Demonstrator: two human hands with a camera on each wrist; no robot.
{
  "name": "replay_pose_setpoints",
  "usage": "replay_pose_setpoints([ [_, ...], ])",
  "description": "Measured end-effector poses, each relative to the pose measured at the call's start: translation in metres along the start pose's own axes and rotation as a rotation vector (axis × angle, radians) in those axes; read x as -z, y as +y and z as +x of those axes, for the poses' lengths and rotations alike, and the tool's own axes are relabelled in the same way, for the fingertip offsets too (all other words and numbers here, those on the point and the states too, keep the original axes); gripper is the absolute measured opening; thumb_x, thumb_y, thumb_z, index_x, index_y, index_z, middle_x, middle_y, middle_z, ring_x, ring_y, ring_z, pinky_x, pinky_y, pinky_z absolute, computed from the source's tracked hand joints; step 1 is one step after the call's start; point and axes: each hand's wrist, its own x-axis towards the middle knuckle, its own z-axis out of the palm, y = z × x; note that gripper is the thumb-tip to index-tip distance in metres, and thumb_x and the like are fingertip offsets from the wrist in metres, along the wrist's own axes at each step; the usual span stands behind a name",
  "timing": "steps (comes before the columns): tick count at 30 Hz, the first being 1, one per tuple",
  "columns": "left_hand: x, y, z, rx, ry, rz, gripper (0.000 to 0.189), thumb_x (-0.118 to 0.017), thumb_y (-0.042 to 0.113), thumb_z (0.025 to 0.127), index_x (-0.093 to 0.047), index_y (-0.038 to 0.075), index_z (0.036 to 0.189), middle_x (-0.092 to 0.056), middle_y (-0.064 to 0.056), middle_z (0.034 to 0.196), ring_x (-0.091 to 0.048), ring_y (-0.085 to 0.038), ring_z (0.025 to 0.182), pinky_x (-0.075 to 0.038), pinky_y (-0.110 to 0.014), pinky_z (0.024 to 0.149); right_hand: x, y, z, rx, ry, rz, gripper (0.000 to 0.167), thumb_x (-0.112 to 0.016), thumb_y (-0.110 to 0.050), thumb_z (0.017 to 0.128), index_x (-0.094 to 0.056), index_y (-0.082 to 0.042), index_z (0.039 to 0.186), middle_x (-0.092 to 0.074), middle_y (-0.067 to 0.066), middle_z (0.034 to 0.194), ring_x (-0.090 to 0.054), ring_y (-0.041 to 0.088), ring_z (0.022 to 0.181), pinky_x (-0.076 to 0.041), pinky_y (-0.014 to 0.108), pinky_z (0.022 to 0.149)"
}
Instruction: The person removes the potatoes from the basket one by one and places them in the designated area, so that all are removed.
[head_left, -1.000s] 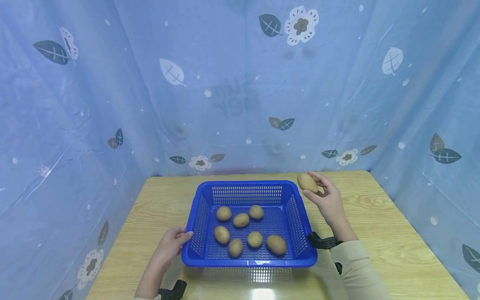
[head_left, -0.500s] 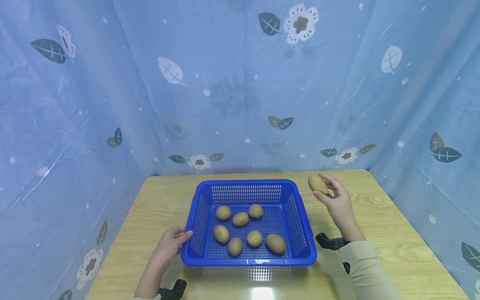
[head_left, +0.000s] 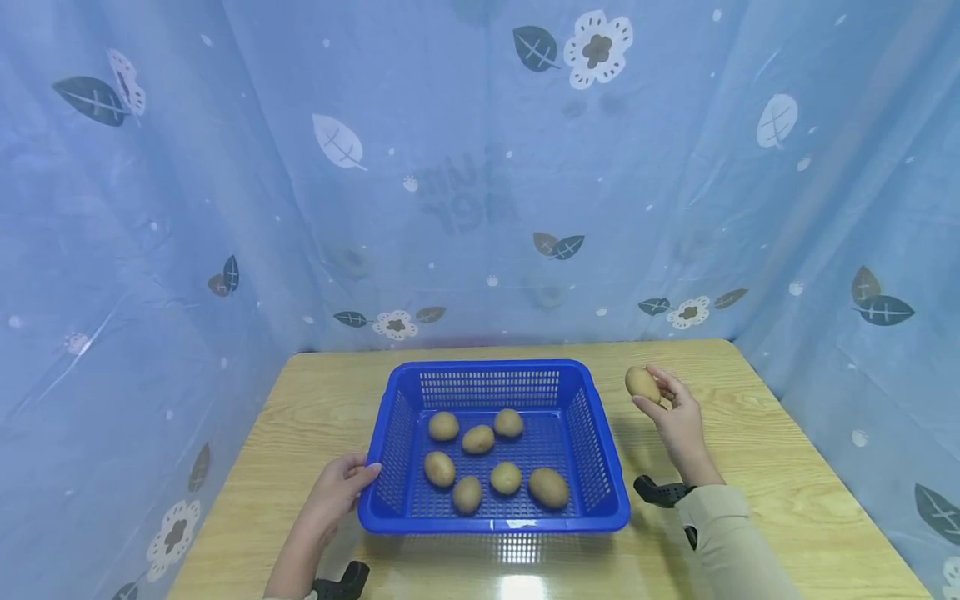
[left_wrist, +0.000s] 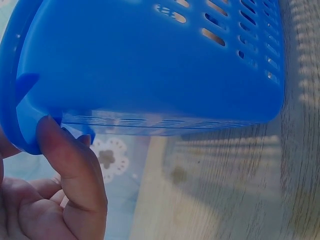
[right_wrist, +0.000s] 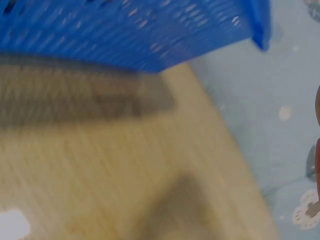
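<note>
A blue plastic basket point(head_left: 450, 525) with slotted walls stands on the table, several potatoes point(head_left: 549, 487) spread over its floor. My left hand point(head_left: 333, 493) grips the basket's left rim between thumb and fingers. In the left wrist view, that hand point(left_wrist: 75, 175) pinches the rim at a corner beside the blue wall point(left_wrist: 125, 65). Off the basket's right side, my right hand point(head_left: 682, 425) holds one more potato point(head_left: 642, 384) by its fingertips, apart from the basket. Only slivers of the potato and the hand show at the right edge of the right wrist view.
The light wooden table point(head_left: 780, 467) extends beyond the basket on every side. Blue curtains point(head_left: 465, 167) with leaf and flower prints hang behind the table and on both sides. In the right wrist view, the basket's slotted wall point(right_wrist: 100, 30) casts a shadow on the wood.
My right hand has moved right, away from the basket's rim, with the potato in it, and then sunk lower. The left hand stays on the rim.
</note>
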Motion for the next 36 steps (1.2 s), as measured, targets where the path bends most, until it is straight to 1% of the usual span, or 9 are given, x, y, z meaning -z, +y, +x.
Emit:
replay_pose_setpoints([
  [5,0.001,0.001,0.0,0.007,-0.003,0.005,0.033,-0.052,0.013,0.096,-0.051,-0.011,0.119,-0.068,-0.015,0.094,-0.068,-0.023,0.081,-0.058,-0.033,0.07,0.0,0.016,0.001,-0.082,-0.014,-0.068,0.061,-0.067,-0.026,0.089,-0.041,-0.012,0.143,-0.04,0.008,0.129,-0.038,0.013,0.113,-0.043,0.008,0.076],
  [14,0.001,0.001,0.0,0.004,-0.011,-0.014,0.034,-0.052,0.013,0.096,-0.051,-0.012,0.12,-0.068,-0.016,0.095,-0.067,-0.023,0.082,-0.058,-0.034,0.071,-0.004,0.042,0.005,-0.197,-0.034,-0.092,0.062,-0.067,-0.024,0.089,-0.039,-0.014,0.144,-0.04,0.011,0.134,-0.038,0.024,0.123,-0.04,0.021,0.085],
  [16,0.001,0.001,0.001,0.008,-0.006,-0.013,0.033,-0.052,0.013,0.096,-0.051,-0.011,0.119,-0.068,-0.016,0.095,-0.067,-0.023,0.082,-0.058,-0.034,0.07,-0.004,0.047,0.005,-0.194,-0.055,-0.098,0.062,-0.065,-0.026,0.09,-0.038,-0.014,0.145,-0.039,0.013,0.136,-0.038,0.026,0.124,-0.041,0.019,0.085],
  [20,0.001,-0.001,0.001,0.01,-0.001,-0.01,0.035,-0.053,0.015,0.096,-0.051,-0.011,0.119,-0.067,-0.016,0.095,-0.067,-0.024,0.082,-0.058,-0.035,0.071,-0.007,0.056,0.005,-0.168,-0.076,-0.121,0.062,-0.064,-0.026,0.091,-0.038,-0.011,0.145,-0.039,0.018,0.135,-0.041,0.029,0.122,-0.04,0.008,0.079],
  [22,0.0,-0.002,0.001,0.01,-0.004,-0.007,0.035,-0.052,0.015,0.097,-0.051,-0.011,0.119,-0.067,-0.016,0.095,-0.067,-0.024,0.082,-0.058,-0.035,0.072,-0.008,0.06,0.005,-0.165,-0.086,-0.134,0.061,-0.063,-0.024,0.092,-0.037,-0.01,0.145,-0.038,0.019,0.137,-0.041,0.031,0.123,-0.04,0.008,0.08],
  [24,0.0,-0.002,0.002,0.012,-0.005,-0.008,0.034,-0.052,0.015,0.097,-0.051,-0.011,0.119,-0.067,-0.016,0.095,-0.068,-0.024,0.083,-0.058,-0.035,0.072,-0.01,0.063,0.006,-0.167,-0.094,-0.14,0.06,-0.063,-0.022,0.092,-0.037,-0.009,0.145,-0.037,0.021,0.138,-0.041,0.032,0.124,-0.042,0.014,0.086],
  [29,0.0,-0.002,0.003,0.027,0.001,-0.012,0.031,-0.052,0.014,0.096,-0.052,-0.009,0.119,-0.068,-0.014,0.094,-0.068,-0.024,0.083,-0.059,-0.035,0.072,-0.015,0.066,0.007,-0.157,-0.107,-0.14,0.059,-0.062,-0.015,0.092,-0.037,-0.005,0.144,-0.036,0.024,0.136,-0.039,0.035,0.123,-0.04,0.042,0.098],
  [31,0.0,-0.002,0.003,0.024,-0.001,-0.009,0.032,-0.052,0.014,0.096,-0.052,-0.009,0.119,-0.068,-0.015,0.095,-0.068,-0.024,0.083,-0.059,-0.035,0.071,-0.016,0.068,0.007,-0.148,-0.1,-0.143,0.058,-0.062,-0.013,0.092,-0.037,-0.005,0.144,-0.034,0.025,0.134,-0.038,0.035,0.121,-0.04,0.046,0.097],
  [36,0.0,0.0,0.001,0.017,-0.002,-0.007,0.034,-0.052,0.014,0.097,-0.051,-0.011,0.119,-0.067,-0.017,0.096,-0.068,-0.026,0.083,-0.058,-0.036,0.071,-0.022,0.071,0.007,-0.121,-0.056,-0.174,0.057,-0.061,-0.009,0.091,-0.039,-0.005,0.143,-0.034,0.026,0.13,-0.04,0.037,0.118,-0.042,0.047,0.095],
])
